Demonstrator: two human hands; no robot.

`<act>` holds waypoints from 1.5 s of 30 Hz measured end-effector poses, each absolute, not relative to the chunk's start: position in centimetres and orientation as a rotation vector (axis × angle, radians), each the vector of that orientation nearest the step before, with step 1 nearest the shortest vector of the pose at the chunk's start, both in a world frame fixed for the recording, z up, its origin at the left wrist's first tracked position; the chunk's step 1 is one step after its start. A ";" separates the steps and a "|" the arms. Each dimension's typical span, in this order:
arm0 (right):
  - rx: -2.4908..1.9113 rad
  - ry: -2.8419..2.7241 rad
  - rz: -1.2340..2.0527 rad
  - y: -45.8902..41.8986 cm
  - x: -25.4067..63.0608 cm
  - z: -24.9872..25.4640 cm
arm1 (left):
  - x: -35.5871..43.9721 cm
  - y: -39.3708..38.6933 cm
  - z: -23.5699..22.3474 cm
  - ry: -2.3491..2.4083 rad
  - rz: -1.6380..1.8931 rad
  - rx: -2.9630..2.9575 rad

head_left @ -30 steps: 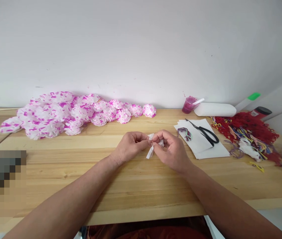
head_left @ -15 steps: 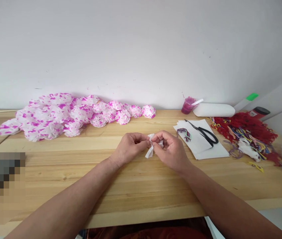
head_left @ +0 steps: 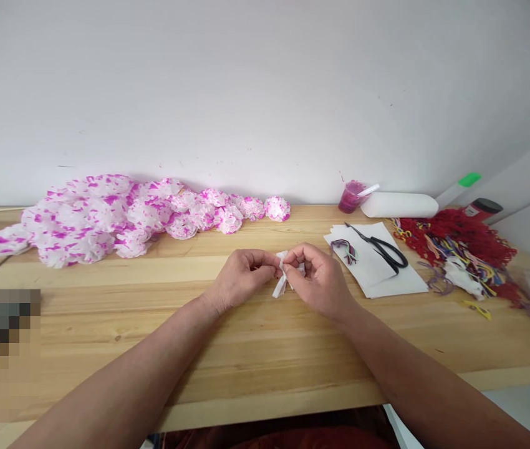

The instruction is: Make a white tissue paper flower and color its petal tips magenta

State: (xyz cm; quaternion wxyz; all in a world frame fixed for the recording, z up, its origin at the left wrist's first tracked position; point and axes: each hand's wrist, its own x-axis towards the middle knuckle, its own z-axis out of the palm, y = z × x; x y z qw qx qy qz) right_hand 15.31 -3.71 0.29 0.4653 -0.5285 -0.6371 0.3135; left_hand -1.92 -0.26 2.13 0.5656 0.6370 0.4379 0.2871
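Observation:
Between my two hands, over the middle of the wooden table, is a small pleated piece of white tissue paper, pinched in at its centre. My left hand is closed, thumb and forefinger pressed together at the paper's left side. From the other side my right hand pinches the paper at its middle, its fingers curled over part of it. Whether a thread runs between the fingertips is too small to tell. Just right of my right hand lies a stack of white paper sheets, bearing black-handled scissors and a few cut yarn strands.
A heap of white-and-magenta paper flowers lines the wall at left. Back right stand a cup of magenta liquid, a white roll and a dark-lidded red jar. Red and multicoloured yarn is piled at right. A pixelated patch covers the lower left.
The view has shifted slightly, so the things on the table sit a little further left. Both hands stay at the tissue paper, with only small finger movement.

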 end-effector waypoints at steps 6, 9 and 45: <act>-1.356 -1.567 0.754 -3.6 15.3 0.7 | -1.9 -0.2 2.0 1.040 0.672 1.535; -1.320 -1.560 0.795 -3.6 15.4 0.6 | -2.0 -0.2 1.9 1.030 0.668 1.525; -1.227 -1.625 0.532 -3.7 15.3 0.1 | -1.9 0.1 1.4 1.159 0.734 1.396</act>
